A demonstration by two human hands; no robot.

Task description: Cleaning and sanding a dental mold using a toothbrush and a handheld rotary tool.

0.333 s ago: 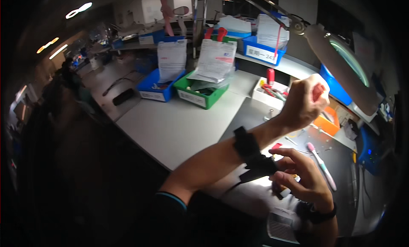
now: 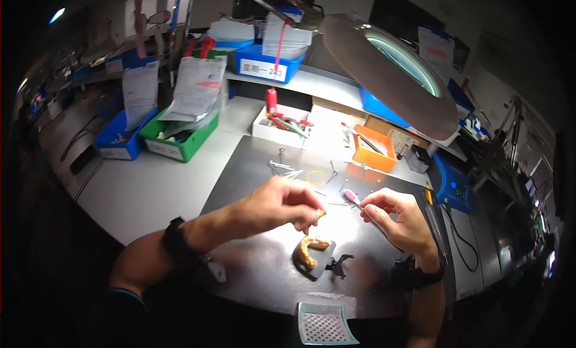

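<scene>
My left hand point(image 2: 279, 207) is pinched on a small yellowish piece point(image 2: 321, 213), mostly hidden by the fingertips. To its right, my right hand point(image 2: 399, 222) has thumb and forefinger closed at the neck of a toothbrush point(image 2: 351, 196) with a pink head; the palm covers most of its handle. Between and below the hands, a tan dental arch model point(image 2: 307, 253) rests on a black base with a black hinge piece point(image 2: 341, 266) at its side. Black bands circle both wrists.
Screws and small metal pins point(image 2: 288, 169) lie on the dark mat beyond my hands. Behind them stand a white tool box point(image 2: 264, 132) and an orange bin point(image 2: 375, 159). A ring magnifier lamp point(image 2: 390, 78) hangs overhead. A perforated tray point(image 2: 327, 324) sits at the near edge.
My right hand has left the band on my left wrist and moved to the toothbrush. My left hand has lowered over the mat, uncovering the dental model. The view has swung right.
</scene>
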